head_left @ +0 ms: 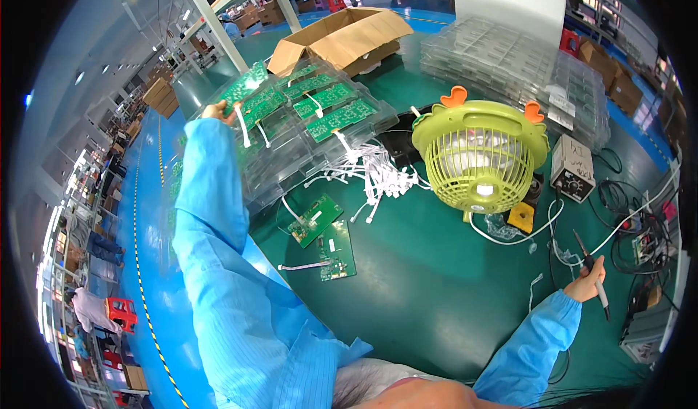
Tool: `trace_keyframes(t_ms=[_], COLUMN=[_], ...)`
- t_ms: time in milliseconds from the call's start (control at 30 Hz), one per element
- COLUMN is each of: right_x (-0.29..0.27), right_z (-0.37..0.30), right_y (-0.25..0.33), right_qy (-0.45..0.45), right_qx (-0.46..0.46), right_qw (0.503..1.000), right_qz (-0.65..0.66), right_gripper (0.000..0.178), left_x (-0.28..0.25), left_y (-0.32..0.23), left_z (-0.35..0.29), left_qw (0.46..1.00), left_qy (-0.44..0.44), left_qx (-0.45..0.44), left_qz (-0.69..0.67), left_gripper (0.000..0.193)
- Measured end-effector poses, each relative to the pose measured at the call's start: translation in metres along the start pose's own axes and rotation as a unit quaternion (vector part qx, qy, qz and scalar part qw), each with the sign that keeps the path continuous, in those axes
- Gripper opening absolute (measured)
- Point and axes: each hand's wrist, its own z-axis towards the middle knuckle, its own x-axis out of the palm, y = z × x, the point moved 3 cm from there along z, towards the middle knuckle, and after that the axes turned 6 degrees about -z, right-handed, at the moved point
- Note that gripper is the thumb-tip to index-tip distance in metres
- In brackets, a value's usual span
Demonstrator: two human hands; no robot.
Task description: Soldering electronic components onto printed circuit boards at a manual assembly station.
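Note:
At the far left, my left hand is closed on the edge of a green circuit board, tilted up over a clear plastic tray. Several more circuit boards lie in that tray, with white connector leads hanging from them. On the right, my right hand grips a soldering iron, its dark tip pointing up and away. Two loose boards with white leads rest on the green table between my arms. Beyond them is a pile of white connector leads.
A green animal-shaped fan stands at centre right, beside a yellow sponge. Right of it are a control box with a knob and tangled cables. Stacked clear trays and an open cardboard box sit at the back.

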Motion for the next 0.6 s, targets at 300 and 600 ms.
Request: trace_keyframes(t_ms=[300,600], right_x=[0.001,-0.002], right_z=[-0.003,0.001], right_y=[0.005,-0.002], right_qy=[-0.001,0.008], right_qx=[0.002,0.017], right_qw=[0.999,0.999], right_qz=[0.051,0.032], right_gripper=[0.020,0.019], left_x=[0.041,-0.004], left_y=[0.054,0.035], left_z=[-0.016,-0.009], left_qw=[0.892,0.917], left_qy=[-0.011,-0.137], left_qx=[-0.013,-0.037], left_qz=[0.452,0.373], left_gripper=[0.020,0.021])
